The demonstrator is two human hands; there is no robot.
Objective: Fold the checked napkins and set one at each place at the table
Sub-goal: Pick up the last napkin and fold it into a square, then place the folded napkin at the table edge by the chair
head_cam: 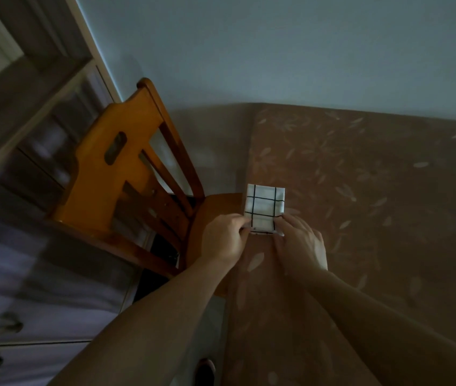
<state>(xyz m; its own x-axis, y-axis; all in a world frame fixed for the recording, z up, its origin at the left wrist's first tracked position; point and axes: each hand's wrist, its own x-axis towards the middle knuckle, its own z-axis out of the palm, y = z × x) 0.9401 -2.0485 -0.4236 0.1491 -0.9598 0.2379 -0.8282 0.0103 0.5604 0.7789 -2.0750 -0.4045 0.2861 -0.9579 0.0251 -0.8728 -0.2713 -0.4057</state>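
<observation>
**One folded napkin going down at the chair-side place**

Both forearms are reaching forward from the near edge of the view, and the two hands are meeting at the near end of a small folded checked napkin [265,208]. The left hand [225,238] is pinching the napkin's near left corner, its fingers curled in around the edge. The right hand [300,246] is lying with its fingers on the near right corner; whether those fingers are gripping the cloth or only pressing it flat, I cannot tell.

The napkin is already looking fully folded into a compact rectangle, white with dark grid lines. It is stretching away from the fingertips, just beyond both hands, near the left edge of the desk [374,190], which is wearing a brown leaf-patterned cloth.

Just left of the left hand and a little farther off, a wooden chair [126,162] is marking this place. So this setting seems to be nearly done, needing only release. No other napkins or places are showing here, so how many are remaining cannot be judged.
</observation>
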